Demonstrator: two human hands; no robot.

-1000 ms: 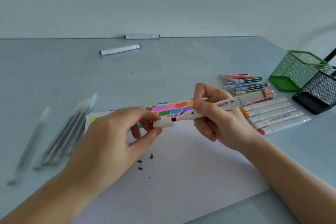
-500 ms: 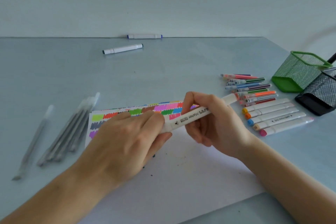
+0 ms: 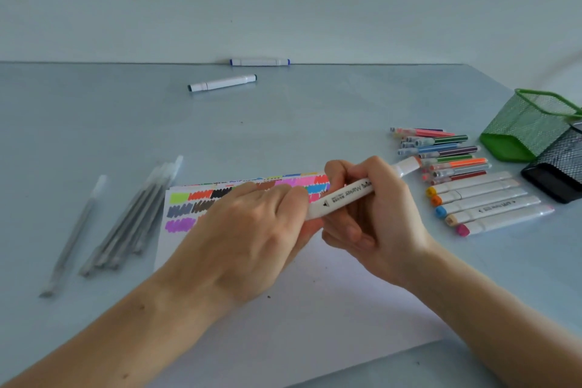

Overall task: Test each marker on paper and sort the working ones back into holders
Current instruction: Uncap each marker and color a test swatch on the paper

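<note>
Two hands meet over the paper [image 3: 315, 309], which lies on the table [image 3: 283, 123] with rows of colour swatches along its far edge. Ordered by scale, the risks start with that sheet: it is loose, and a forearm dragging across it could slide it and smear any fresh ink. Next come the holders at the far right, the green holder [image 3: 529, 126] and black holder [image 3: 557, 167], both tipped over; a marker dropped in carelessly would likely roll back out. Nearer, the sorted markers [image 3: 485, 201] and thin pens [image 3: 447, 151] lie just beside the right hand [image 3: 374, 214], so a wide elbow swing could scatter them. Smallest is the marker [image 3: 349, 195] itself: the right hand wraps its barrel, fingers curled, while the left hand [image 3: 252, 230] closes over its near end, seemingly pinching the cap. Whether the cap is seated I cannot tell; left loose, the tip would dry out.
</note>
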